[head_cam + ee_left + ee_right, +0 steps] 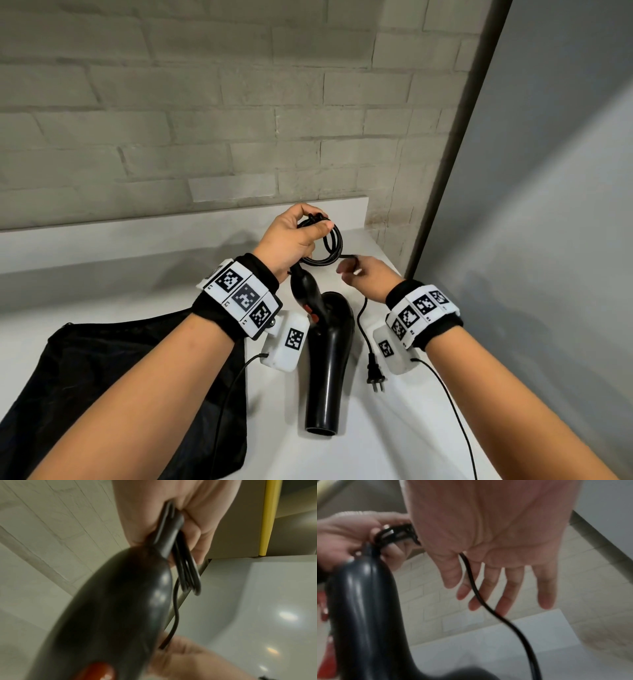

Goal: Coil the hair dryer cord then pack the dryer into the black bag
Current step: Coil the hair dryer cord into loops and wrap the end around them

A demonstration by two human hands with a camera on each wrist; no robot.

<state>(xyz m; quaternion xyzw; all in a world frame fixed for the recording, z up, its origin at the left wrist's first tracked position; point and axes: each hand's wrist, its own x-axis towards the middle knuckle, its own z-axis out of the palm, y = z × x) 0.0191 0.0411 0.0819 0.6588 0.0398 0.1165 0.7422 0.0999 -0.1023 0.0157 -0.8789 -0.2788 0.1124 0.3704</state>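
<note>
Up above the white counter [120, 308], the left hand [291, 240] grips a bundle of coiled cord [330, 246], fingers and thumb curled round the loops where they meet the end of the hair dryer's handle. From that fist the black hair dryer [330, 359] hangs down toward six o'clock, handle uppermost, its open nozzle at the bottom and apparently resting on the counter, though the head view does not settle whether it bears weight there. A red switch [310, 313] shows on the handle. At three o'clock of the coil sits the right hand [368, 279]; the right wrist view shows its fingers [508, 588] spread and nearly straight, with the cord running across the palm at the base of the thumb rather than pinched between fingertips. From there the loose tail of cord drops toward six o'clock and ends in the plug [375, 373], which lies on the counter just at three o'clock of the dryer's barrel. At nine o'clock of the dryer the black bag [102, 377] lies flat and crumpled on the counter, partly under the left forearm. A pale brick wall [205, 102] stands behind.
</note>
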